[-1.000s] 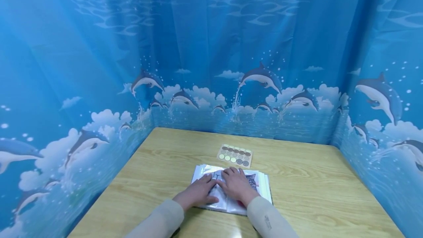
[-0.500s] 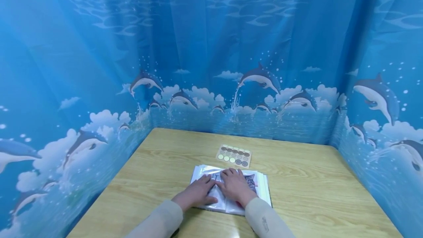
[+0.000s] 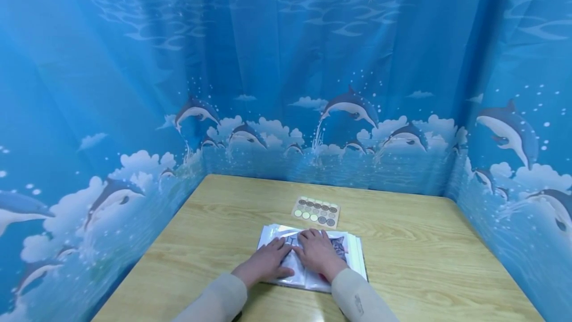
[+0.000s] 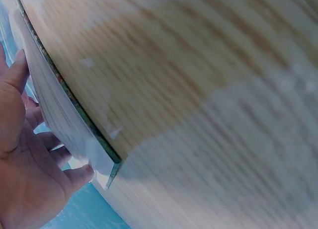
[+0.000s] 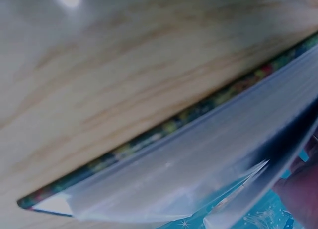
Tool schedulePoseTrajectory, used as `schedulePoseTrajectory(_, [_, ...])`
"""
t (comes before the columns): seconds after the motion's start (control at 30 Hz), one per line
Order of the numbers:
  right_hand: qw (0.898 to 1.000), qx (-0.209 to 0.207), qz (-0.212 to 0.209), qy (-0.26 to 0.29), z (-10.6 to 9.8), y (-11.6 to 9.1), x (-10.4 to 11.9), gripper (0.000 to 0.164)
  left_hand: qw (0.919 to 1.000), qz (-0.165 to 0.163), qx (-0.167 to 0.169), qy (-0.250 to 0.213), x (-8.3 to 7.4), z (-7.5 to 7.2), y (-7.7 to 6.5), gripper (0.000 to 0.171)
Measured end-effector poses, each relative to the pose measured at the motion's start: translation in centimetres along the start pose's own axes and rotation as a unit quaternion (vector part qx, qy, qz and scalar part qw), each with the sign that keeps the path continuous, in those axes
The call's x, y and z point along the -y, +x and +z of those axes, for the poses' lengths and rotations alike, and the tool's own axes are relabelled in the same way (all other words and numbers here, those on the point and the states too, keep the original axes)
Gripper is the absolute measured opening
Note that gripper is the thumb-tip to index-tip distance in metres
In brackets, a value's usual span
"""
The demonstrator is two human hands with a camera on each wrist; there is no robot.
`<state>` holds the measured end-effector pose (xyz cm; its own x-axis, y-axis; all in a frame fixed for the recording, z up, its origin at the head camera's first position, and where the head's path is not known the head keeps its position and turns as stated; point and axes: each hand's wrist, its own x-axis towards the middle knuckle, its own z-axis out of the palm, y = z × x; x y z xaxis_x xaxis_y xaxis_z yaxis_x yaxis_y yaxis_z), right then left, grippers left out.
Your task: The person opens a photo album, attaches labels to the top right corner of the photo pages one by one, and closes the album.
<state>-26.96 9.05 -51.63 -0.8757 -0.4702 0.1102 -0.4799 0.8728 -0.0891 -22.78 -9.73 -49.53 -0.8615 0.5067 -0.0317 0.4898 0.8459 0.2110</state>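
An album with clear plastic sleeve pages (image 3: 356, 257) lies spread open on the table. My left hand (image 3: 265, 261) rests on its left page, fingers extended and thumb held out toward the near edge. On the other side of the fold, my right hand (image 3: 319, 253) lies over the page beside a picture of a striped cat (image 3: 338, 247). The two hands almost meet at the middle. In the left wrist view, the fingers lie over the stacked pages (image 4: 59, 105) above a dark patterned cover. The right wrist view shows the pages (image 5: 164, 164) fanning up slightly, with part of the right hand (image 5: 300, 194) at the edge.
Just beyond the album lies a flat beige card (image 3: 316, 211) with rows of round brown, grey and pale green spots. The wooden table (image 3: 424, 242) extends on both sides. Blue dolphin-print curtains (image 3: 286, 63) enclose its back and sides.
Both hands keep their places on the pages. The head view has shifted very slightly.
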Motion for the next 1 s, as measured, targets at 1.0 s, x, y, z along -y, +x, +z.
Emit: schedulePoseTrajectory(1.0, [1.000,0.004,-0.016,0.020,-0.35,-0.52,-0.13,0.060,0.9999,0.005,0.007,-0.014,-0.22,-0.45,-0.06,0.067])
